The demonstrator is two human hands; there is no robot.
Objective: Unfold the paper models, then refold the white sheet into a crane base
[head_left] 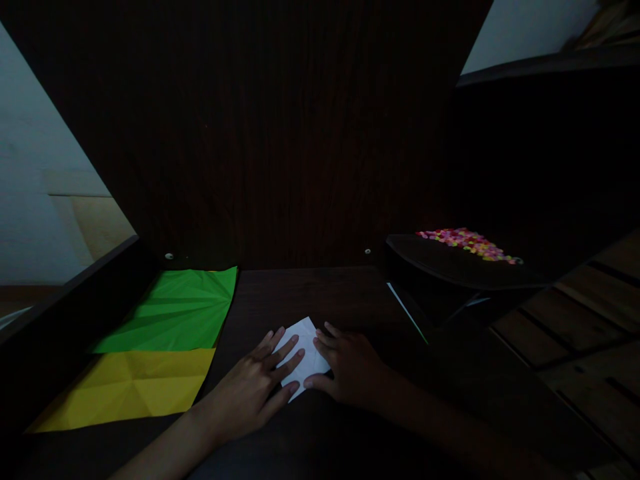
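Both hands are pressing flat on a small white paper (303, 353) lying on the dark bench (320, 293): the left hand (253, 390) is spreading open fingers (280, 357) across its left half, the right hand (347, 363) is pinning its right edge, fingers extended, gripping nothing. Pressing evenly along the fold should be keeping the crease sharp. At nine o'clock, yellow paper (130, 387), then green paper (175, 310), are lying creased. At two o'clock, a dark tray (450, 267) is holding colourful small pieces (465, 241).
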